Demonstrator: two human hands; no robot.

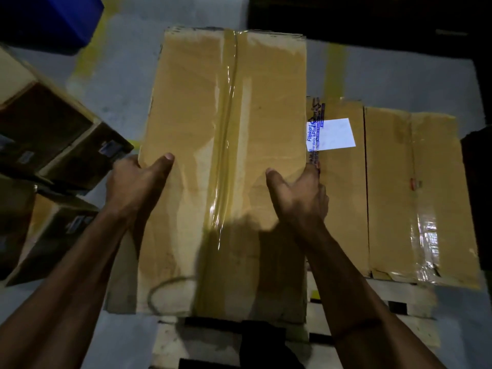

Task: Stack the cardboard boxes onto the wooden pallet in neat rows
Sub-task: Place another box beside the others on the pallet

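Apparently both hands, left hand [134, 182] and right hand [300, 198], grip the taped box [226, 155] beside stacked boxes [394, 187].

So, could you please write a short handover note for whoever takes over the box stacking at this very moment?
Left hand: grips the left side of the large taped box, thumb on top.
Right hand: grips its right side, thumb on top.
The box is over the left part of the wooden pallet; whether it rests fully on it cannot be told.
Done: two boxes lie side by side on the pallet to the right, the labelled box and the far right box.
Left: settle this box flush against the labelled one, then fetch the boxes piled on the left.
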